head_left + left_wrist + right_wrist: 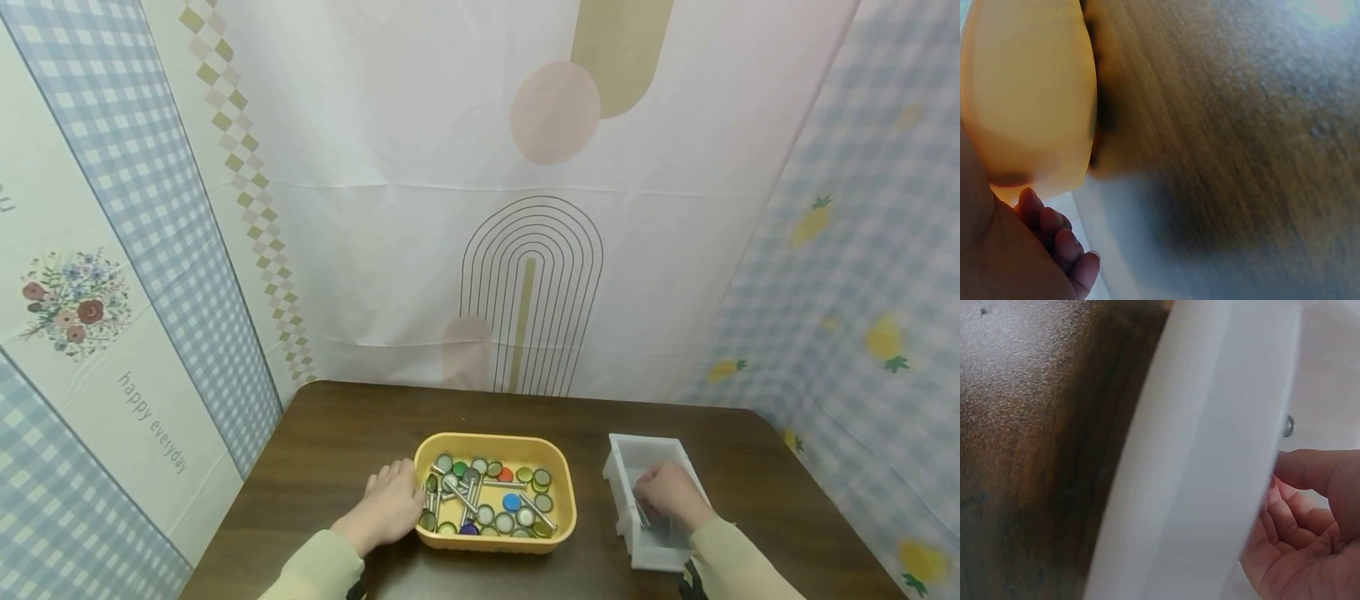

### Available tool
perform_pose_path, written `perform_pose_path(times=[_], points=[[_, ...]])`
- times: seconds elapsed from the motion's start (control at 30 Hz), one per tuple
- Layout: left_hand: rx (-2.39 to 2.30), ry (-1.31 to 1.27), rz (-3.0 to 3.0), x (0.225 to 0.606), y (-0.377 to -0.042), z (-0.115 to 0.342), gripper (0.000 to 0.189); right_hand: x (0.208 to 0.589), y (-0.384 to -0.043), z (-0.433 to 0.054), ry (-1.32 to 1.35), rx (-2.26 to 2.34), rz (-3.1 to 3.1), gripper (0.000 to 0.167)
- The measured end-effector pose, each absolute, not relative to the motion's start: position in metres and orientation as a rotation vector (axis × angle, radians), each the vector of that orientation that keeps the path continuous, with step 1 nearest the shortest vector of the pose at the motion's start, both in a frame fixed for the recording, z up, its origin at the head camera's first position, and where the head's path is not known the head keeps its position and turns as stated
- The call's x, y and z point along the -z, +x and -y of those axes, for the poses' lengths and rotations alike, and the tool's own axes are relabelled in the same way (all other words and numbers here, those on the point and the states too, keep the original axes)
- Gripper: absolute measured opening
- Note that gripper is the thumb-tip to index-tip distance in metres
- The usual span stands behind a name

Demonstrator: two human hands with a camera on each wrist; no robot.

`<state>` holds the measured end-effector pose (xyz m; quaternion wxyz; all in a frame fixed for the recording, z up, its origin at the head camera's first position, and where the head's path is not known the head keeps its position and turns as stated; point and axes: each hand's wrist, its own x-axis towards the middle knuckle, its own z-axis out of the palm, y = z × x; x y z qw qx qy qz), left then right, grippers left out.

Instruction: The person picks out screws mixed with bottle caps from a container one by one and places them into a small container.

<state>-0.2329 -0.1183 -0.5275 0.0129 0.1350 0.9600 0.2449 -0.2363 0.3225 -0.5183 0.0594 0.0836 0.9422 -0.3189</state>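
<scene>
A yellow plastic basket (498, 543) stands on the table, holding bottle caps and silver metal bolts. My left hand (390, 504) rests against its left side with loosely bent fingers; the left wrist view shows the fingertips (1067, 245) beside the yellow wall. Over to the right, my right hand (671, 493) reaches down inside a white plastic bin (624, 483). Its thumb and fingers pinch a silver bolt (642, 514), which points toward the bin's near end. The right wrist view shows a round metal end (1289, 426) above the thumb, while the bin wall hides part of the fingers.
Several caps, among them a blue one (512, 502) and a red one (505, 474), lie mixed with bolts in the basket. The dark wooden table (360, 417) extends around both containers. Patterned cloth (390, 267) hangs behind the table and at both sides.
</scene>
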Motion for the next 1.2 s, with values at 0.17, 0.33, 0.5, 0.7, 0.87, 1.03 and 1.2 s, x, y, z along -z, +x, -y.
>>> perform_pose_path(times=[0.17,0.33,0.5,0.7,0.87,1.03,1.2], points=[[-0.753,0.422,-2.995,0.528,-0.233,0.119,0.017,0.501,-0.24,-0.322,0.254,0.982,-2.854,0.026],[-0.754,0.401,-2.988,0.527,-0.235,0.121,0.019,0.467,-0.248,-0.314,0.246,1.18,-2.803,0.018],[-0.744,0.403,-2.989,0.527,-0.235,0.123,0.021,0.443,-0.256,-0.291,0.182,1.385,-2.689,0.023],[-0.761,0.42,-3.003,0.528,-0.235,0.124,0.018,0.429,-0.267,-0.238,0.09,1.438,-2.575,0.024],[-0.771,0.425,-2.993,0.527,-0.234,0.123,0.017,0.435,-0.269,-0.192,-0.031,1.327,-2.565,0.021],[-0.773,0.426,-2.987,0.526,-0.234,0.12,0.017,0.452,-0.27,-0.159,-0.152,1.167,-2.593,0.013],[-0.767,0.423,-2.982,0.527,-0.234,0.118,0.019,0.473,-0.268,-0.14,-0.278,1.015,-2.674,0.01]])
